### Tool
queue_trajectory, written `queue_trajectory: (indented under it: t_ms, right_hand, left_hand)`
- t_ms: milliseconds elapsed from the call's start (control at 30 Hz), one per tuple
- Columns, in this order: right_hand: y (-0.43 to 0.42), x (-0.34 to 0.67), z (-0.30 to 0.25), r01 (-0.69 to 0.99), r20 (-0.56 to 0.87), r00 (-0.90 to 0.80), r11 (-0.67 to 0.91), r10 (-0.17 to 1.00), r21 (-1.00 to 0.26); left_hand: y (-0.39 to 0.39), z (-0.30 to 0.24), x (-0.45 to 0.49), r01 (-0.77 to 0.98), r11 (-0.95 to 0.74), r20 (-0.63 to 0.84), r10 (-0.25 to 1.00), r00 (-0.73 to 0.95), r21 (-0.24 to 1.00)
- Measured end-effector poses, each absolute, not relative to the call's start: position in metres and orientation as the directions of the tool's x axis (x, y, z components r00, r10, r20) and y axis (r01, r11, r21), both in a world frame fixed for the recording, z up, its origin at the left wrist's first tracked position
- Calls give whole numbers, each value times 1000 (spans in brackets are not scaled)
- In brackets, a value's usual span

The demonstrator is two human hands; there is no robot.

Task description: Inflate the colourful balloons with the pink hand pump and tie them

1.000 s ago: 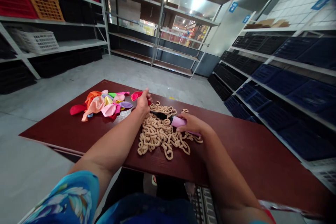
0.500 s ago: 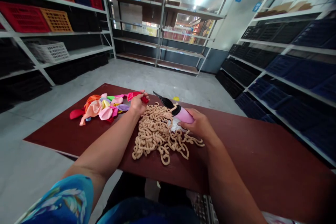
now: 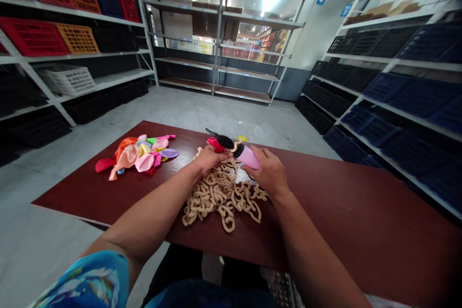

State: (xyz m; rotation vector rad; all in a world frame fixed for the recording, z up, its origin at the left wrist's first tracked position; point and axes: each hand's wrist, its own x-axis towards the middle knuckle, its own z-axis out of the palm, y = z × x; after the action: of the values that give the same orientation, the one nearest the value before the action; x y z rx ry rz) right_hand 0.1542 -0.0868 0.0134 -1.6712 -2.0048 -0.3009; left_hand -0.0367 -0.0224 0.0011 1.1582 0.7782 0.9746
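My left hand (image 3: 208, 159) is closed on a red balloon (image 3: 215, 144), held right at the black nozzle (image 3: 220, 140) of a pink hand pump (image 3: 247, 156). My right hand (image 3: 269, 171) grips the pump's pink barrel, tilted up to the left. Both hands hover over a tangled heap of beige curly cord (image 3: 221, 195) on the dark red table (image 3: 342, 216). A pile of loose coloured balloons (image 3: 139, 154) lies on the table to the left, apart from my hands.
Metal shelving lines the room: red, orange and white crates (image 3: 54, 38) on the left, dark blue bins (image 3: 397, 91) on the right, bare shelves (image 3: 224, 67) at the back. Grey concrete floor (image 3: 108, 115) lies beyond the table. A small yellow thing (image 3: 242, 138) sits near the table's far edge.
My left hand carried the red balloon from beside the balloon pile rightward to the pump's nozzle. My right hand lifted the pump off the cord and tilted it up.
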Motion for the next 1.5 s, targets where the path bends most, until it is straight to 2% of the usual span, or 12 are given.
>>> queue_trajectory:
  t_ms: [100,233,300,367,433,533,667,800,1067,1300,1500]
  right_hand:
    - [-84,161,12,973,543,-41,158,839,-170]
    - [-80,179,12,960,600,169,8,782,-281]
    - [-79,184,12,945,631,216,2,745,-326]
    - [-79,183,13,936,652,190,65,734,-345]
    - [-81,177,13,922,640,86,183,763,-341]
    - [-86,164,13,892,559,-118,335,821,-304]
    - [-87,155,10,904,449,-232,362,863,-229]
    - [-85,156,6,931,401,-217,312,890,-188]
    - [-84,158,3,949,356,-203,273,912,-158]
    - [-83,157,3,955,349,-204,265,915,-135]
    - [-83,154,2,957,345,-202,259,917,-128]
  left_hand:
    - [-21,3,-40,-106,43,-2,935,355,993]
    - [-20,9,-49,49,-15,-8,892,453,999]
    - [-20,9,-49,77,-7,-31,873,487,997]
    - [-20,8,-49,-20,83,-63,873,483,996]
    - [-15,6,-49,-219,224,-100,879,467,950]
    - [0,5,-57,-539,376,-147,896,420,754]
    - [20,3,-72,-796,290,-166,957,238,531]
    - [26,0,-78,-882,161,-109,986,125,443]
    - [22,5,-72,-896,79,-71,996,53,438]
    - [15,3,-60,-851,26,0,1000,31,524]
    - [11,-4,-52,-838,23,17,999,38,545]
